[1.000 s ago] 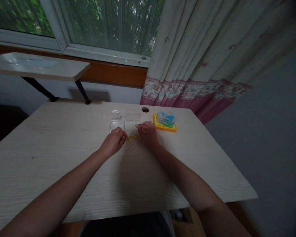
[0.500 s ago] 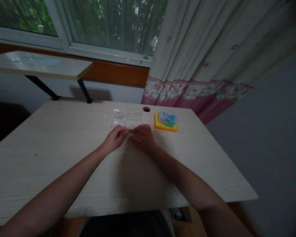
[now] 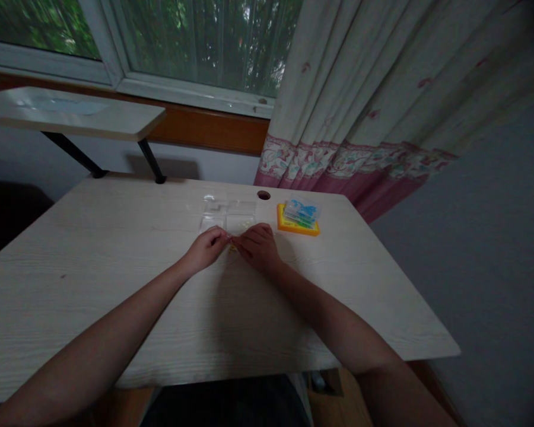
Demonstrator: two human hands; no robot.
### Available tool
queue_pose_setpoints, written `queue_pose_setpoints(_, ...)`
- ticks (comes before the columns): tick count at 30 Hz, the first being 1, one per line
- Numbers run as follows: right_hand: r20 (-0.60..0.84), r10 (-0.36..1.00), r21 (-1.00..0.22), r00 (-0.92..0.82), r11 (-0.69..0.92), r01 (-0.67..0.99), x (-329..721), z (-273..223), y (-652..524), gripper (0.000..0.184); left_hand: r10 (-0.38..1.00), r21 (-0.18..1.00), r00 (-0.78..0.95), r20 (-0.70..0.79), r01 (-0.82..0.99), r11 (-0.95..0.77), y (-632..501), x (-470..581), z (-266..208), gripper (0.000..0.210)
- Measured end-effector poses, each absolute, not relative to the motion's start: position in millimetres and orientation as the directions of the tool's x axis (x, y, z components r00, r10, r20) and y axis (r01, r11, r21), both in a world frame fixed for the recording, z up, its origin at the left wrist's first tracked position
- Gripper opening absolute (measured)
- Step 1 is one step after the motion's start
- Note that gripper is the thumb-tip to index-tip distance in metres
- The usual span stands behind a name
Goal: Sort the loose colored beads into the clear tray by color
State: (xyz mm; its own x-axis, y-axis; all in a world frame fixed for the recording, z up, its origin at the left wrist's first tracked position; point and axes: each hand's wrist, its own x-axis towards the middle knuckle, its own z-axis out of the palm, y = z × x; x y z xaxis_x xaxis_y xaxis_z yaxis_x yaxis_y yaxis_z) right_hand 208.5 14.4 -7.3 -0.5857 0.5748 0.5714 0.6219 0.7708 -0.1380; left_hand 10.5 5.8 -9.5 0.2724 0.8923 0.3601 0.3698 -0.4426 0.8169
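Note:
Over the middle of the desk, my left hand (image 3: pixel 208 245) and my right hand (image 3: pixel 258 246) meet at the fingertips. Thumb and fingers of the left are pinched on something too small to make out. The right hand's fingers are also drawn together at the same spot, and what they hold is hidden. Small yellow pieces (image 3: pixel 232 248) show just below the fingertips. Right behind the hands lie clear plastic boxes (image 3: pixel 212 222), with a few pale bits in the one (image 3: pixel 245 225) near my right fingers.
To the right sits an orange-yellow tray (image 3: pixel 299 229) with a clear case of blue pieces (image 3: pixel 303 209) on top. A round cable hole (image 3: pixel 264 195) is near the desk's back edge. A raised shelf (image 3: pixel 93 118) on black legs stands at back left; a curtain (image 3: pixel 338 157) hangs behind.
My right fingers have closed in towards the left fingertips, and the yellow bits between the hands now show lower and smaller. The boxes and tray stay in place.

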Motion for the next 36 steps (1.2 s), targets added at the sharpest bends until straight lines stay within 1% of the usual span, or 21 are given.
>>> queue_pose_setpoints(3,0.567,0.606,-0.164,-0.558,0.747,0.645,208,-6,16,0.024,0.892,0.812,0.277,0.358,0.38,-0.444,6,10,-9,0.033)
queue_pose_setpoints(5,0.58,0.642,-0.204,-0.501,0.71,0.674,209,-5,18,0.024,0.894,0.811,0.273,0.356,0.386,-0.44,6,10,-10,0.033)
queue_pose_setpoints(8,0.618,0.707,-0.298,-0.343,0.615,0.73,214,-5,26,0.026,0.903,0.82,0.249,0.351,0.383,-0.425,6,9,-11,0.033)
queue_pose_setpoints(11,0.623,0.761,-0.391,-0.182,0.504,0.77,220,-5,34,0.029,0.914,0.834,0.227,0.337,0.378,-0.402,7,10,-12,0.034)
queue_pose_setpoints(14,0.624,0.776,-0.432,-0.094,0.442,0.786,224,-6,39,0.031,0.912,0.83,0.233,0.337,0.382,-0.405,6,10,-12,0.034)
queue_pose_setpoints(22,0.622,0.775,-0.406,-0.112,0.442,0.8,224,-9,42,0.03,0.892,0.802,0.259,0.37,0.396,-0.447,7,9,-13,0.034)
queue_pose_setpoints(27,0.598,0.792,-0.435,-0.123,0.451,0.779,226,-10,44,0.032,0.884,0.774,0.251,0.395,0.428,-0.467,6,9,-13,0.029)
queue_pose_setpoints(29,0.59,0.798,-0.449,-0.123,0.451,0.772,226,-11,44,0.032,0.873,0.738,0.258,0.414,0.466,-0.488,4,8,-12,0.024)
queue_pose_setpoints(32,0.589,0.797,-0.45,-0.13,0.458,0.767,225,-11,44,0.032,0.847,0.663,0.318,0.427,0.527,-0.532,0,8,-10,0.019)
queue_pose_setpoints(36,0.593,0.791,-0.442,-0.149,0.475,0.761,224,-9,42,0.03,0.815,0.547,0.393,0.425,0.606,-0.577,-1,6,-9,0.025)
